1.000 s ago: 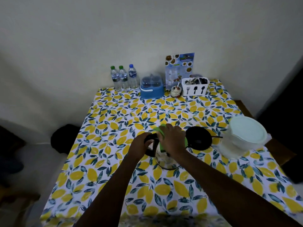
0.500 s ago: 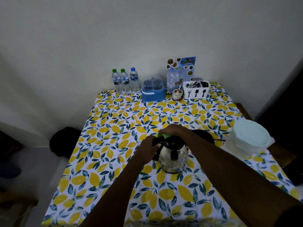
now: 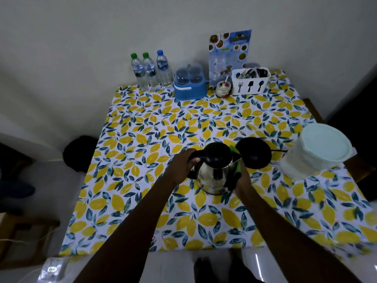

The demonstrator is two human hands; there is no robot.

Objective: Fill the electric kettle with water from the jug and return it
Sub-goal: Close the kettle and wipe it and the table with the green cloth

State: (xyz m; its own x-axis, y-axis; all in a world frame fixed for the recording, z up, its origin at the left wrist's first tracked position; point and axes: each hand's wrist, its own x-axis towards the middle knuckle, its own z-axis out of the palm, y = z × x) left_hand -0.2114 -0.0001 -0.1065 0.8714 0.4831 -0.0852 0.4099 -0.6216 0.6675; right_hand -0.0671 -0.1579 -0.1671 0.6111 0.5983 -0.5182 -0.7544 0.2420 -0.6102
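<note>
The steel electric kettle [image 3: 214,174] with a black lid stands on the lemon-print tablecloth [image 3: 142,160], just left of its round black base [image 3: 255,154]. My left hand [image 3: 181,166] is closed around the kettle's black handle. At the kettle's right side, below the spout, my right hand [image 3: 242,180] holds a green and black cloth-like thing [image 3: 237,170] against the steel. The pale jug [image 3: 318,152] with its lid on stands at the table's right edge, apart from both hands.
Along the far wall stand three water bottles [image 3: 151,70], a blue lidded container [image 3: 189,84], a small jar [image 3: 224,89], a menu card [image 3: 228,56] and a white cutlery holder [image 3: 251,80]. A black cord [image 3: 279,151] runs from the base toward the jug.
My right hand has come off the top of the kettle and moved down to its right side, uncovering the black lid. The left hand stays on the handle.
</note>
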